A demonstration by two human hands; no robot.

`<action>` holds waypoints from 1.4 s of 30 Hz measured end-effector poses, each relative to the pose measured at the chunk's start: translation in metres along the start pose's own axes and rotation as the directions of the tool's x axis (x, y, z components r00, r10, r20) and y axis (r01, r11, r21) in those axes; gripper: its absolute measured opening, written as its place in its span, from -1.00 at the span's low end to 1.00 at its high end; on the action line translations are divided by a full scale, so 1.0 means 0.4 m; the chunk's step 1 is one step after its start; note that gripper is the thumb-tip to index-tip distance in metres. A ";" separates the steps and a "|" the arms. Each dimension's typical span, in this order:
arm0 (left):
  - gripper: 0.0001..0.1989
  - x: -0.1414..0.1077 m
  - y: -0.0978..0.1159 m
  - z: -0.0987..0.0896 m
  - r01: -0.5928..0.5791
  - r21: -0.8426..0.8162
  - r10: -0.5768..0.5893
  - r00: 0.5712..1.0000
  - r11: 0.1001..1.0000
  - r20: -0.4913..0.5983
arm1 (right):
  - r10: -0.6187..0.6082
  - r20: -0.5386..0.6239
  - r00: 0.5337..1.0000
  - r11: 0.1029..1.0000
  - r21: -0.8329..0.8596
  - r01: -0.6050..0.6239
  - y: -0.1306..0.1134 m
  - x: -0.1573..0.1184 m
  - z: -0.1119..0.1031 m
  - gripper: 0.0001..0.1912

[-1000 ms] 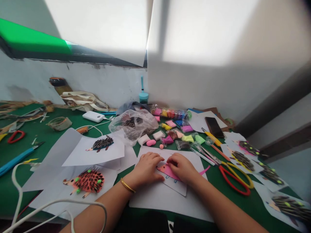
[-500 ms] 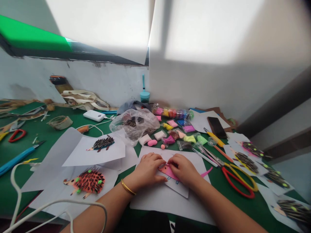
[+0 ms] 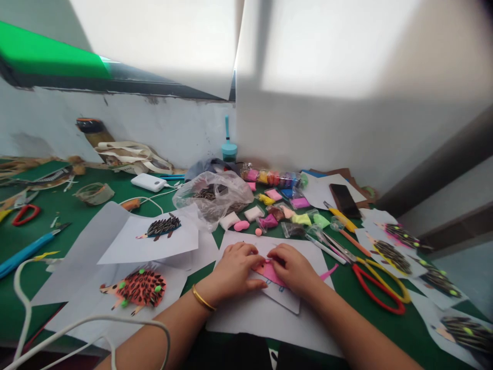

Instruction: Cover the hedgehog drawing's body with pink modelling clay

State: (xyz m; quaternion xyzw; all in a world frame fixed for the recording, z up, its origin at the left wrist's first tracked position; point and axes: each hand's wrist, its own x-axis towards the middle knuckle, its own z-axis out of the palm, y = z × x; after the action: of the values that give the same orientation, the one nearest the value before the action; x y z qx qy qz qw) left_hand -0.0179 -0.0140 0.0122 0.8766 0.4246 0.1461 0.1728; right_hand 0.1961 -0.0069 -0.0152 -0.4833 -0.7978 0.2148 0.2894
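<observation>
A small white card (image 3: 283,300) lies on a larger white sheet, bearing a flat pink clay hedgehog shape (image 3: 272,275) with a dark eye and blue drawn feet. My left hand (image 3: 239,264) rests on the card's left side, fingers bent over the pointed end of the clay, thumb spread apart below. At the clay's upper edge my right hand (image 3: 289,264) is closed, thumb and fingertips pinching the pink clay. A thin pink clay strip (image 3: 329,272) sticks out to the right of my right wrist. Part of the shape is hidden under my hands.
Several clay packets (image 3: 300,219) and a clear plastic bag (image 3: 213,198) of seeds lie behind my hands. Red-and-yellow scissors (image 3: 379,288), a utility knife (image 3: 342,218) and a phone (image 3: 344,200) are at right. Finished hedgehog pictures (image 3: 142,288) lie on both sides; a white cable (image 3: 96,319) crosses lower left.
My right fingertips have shifted slightly at the clay's upper edge. My left hand has hardly moved. The whole view has drifted a little.
</observation>
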 end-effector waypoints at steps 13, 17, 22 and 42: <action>-0.44 0.002 0.002 0.006 0.022 0.017 -0.022 1.000 1.000 0.010 | -0.203 0.104 0.974 0.931 -0.286 0.225 -0.009 -0.024 -0.028 -0.63; -0.40 0.003 0.003 0.007 0.036 0.011 -0.036 0.999 0.999 0.017 | -0.180 0.100 0.979 0.949 -0.242 0.200 -0.007 -0.026 -0.026 -0.63; -0.22 0.001 -0.006 0.018 0.048 -0.015 -0.048 0.999 0.999 -0.019 | -0.164 0.071 0.984 0.978 -0.122 0.171 0.002 -0.026 -0.028 -0.58; -0.08 0.001 -0.009 0.021 0.059 -0.020 -0.059 0.998 0.998 -0.011 | -0.156 0.068 0.985 0.977 -0.133 0.164 -0.009 -0.021 -0.020 -0.59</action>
State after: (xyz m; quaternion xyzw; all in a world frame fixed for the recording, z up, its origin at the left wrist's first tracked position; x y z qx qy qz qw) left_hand -0.0167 -0.0131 0.0030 0.8611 0.4499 0.1502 0.1832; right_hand 0.2023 -0.0157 -0.0090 -0.4300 -0.8551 0.1488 0.2487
